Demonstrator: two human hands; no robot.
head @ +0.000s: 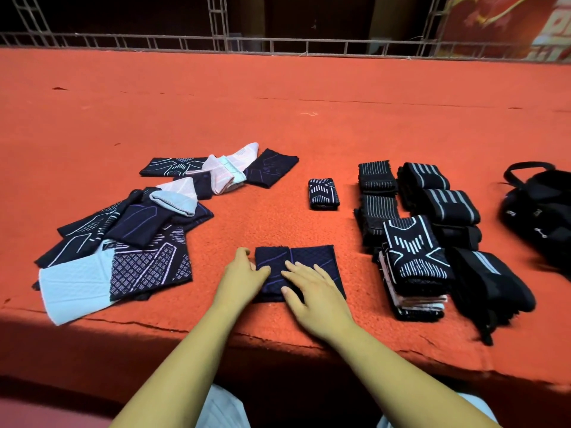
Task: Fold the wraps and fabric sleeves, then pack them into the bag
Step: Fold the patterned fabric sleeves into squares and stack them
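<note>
**Item:** dark sleeve, purple-lined, part-folded, on the red table cover close to its near edge, between the loose pile and the folded stack.

**Hands:** your right hand lay flat and spread on the sleeve. Your left hand rested on its left fold; whether those fingers pinched the edge could not be told.

**Hazards:** the turned-over left flap would likely spring open if your pressure lifted unevenly. A sideways drag could skew the edges. The near edge was close, so a backward pull could slide the piece off.

**Orientation:** long axis ran left to right, parallel with the table edge. The fold line ran front to back near the middle. The single-layer end pointed right, toward the stack and the bag.
</note>
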